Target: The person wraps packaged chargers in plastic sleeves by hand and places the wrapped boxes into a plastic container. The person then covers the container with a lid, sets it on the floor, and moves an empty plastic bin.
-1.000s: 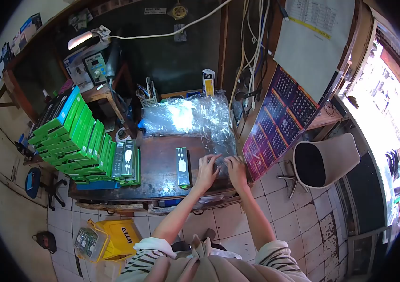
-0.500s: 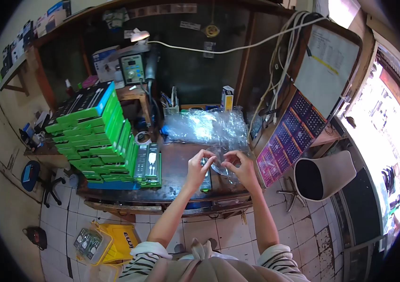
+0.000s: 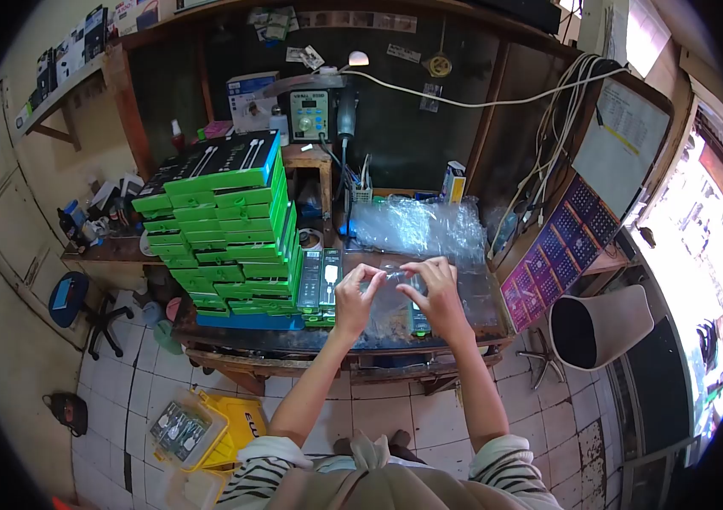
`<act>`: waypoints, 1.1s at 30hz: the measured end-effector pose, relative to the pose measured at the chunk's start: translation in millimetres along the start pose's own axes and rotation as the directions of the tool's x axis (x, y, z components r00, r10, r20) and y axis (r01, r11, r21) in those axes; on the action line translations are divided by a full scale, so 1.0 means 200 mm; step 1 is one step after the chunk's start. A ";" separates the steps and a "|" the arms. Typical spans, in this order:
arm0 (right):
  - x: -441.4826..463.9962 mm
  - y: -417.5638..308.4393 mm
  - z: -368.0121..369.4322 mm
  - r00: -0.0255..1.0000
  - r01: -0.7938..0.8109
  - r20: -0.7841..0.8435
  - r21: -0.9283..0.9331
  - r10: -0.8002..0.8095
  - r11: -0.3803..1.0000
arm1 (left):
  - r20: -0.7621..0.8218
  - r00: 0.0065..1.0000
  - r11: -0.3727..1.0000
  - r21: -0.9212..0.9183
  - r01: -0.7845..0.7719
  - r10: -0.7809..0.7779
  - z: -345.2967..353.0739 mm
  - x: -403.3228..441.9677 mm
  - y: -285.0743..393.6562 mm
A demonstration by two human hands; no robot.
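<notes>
Workshop corner: pale wall on the left, white tiled floor, dark back panel behind a worn wooden desk [image 3: 378,338]. Landmark = the tall stack of green-edged boxes [image 3: 225,255] on the desk's left end. Left/right of it as the camera sees.

Left hand [image 3: 353,299]: right of the stack, above the desk. Thumb and index tips together, seemingly pinching a bit of clear film [image 3: 393,274]. Film is thin, edges hard to read.

Right hand [image 3: 438,297]: further right of the stack, facing the left one. Thumb spread from curled fingers, visible gap. Film sits next to its fingertips; can't tell if they touch it.

Film: right of the stack, between the hands, above the desk.

Under the right hand: a slim box [image 3: 418,320] on the desk, right of the stack, partly hidden by that hand.

Just right of the stack, near the left hand: a low pile of black-faced boxes [image 3: 321,279], white adapter and cable printed on the top one.

Right of the stack and further back: heap of clear plastic [image 3: 417,228], pen basket [image 3: 362,189].

Behind the stack, to its right: control unit [image 3: 310,115] with display and knob.

Far right of the stack: purple calendar [image 3: 553,246], then a white-backed chair [image 3: 621,323] on the floor.
</notes>
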State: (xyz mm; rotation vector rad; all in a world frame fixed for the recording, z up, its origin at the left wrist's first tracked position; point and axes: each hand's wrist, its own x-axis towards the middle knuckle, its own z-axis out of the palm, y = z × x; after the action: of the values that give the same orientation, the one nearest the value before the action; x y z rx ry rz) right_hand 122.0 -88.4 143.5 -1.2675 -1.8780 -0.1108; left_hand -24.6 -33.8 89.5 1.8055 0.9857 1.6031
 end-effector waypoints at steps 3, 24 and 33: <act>0.00 0.02 0.04 1.000 0.025 0.018 -0.096 -0.024 0.995 | -0.005 1.000 0.999 -0.038 0.015 -0.015 -0.04 -0.01 0.01; 0.10 0.17 -0.09 0.973 -0.214 0.147 0.290 0.177 0.933 | -0.200 0.980 0.986 -0.167 -0.028 -0.006 0.16 0.09 0.02; 0.13 0.26 -0.12 0.991 -0.026 0.132 0.243 -0.007 0.970 | -0.210 0.977 0.998 -0.054 0.031 -0.042 0.18 0.08 0.03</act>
State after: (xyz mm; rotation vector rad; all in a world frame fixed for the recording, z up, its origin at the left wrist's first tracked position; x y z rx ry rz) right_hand 174.3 -56.3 156.7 -1.1366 -1.9297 0.2092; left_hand 11.5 -21.9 97.2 1.5982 1.0550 1.8086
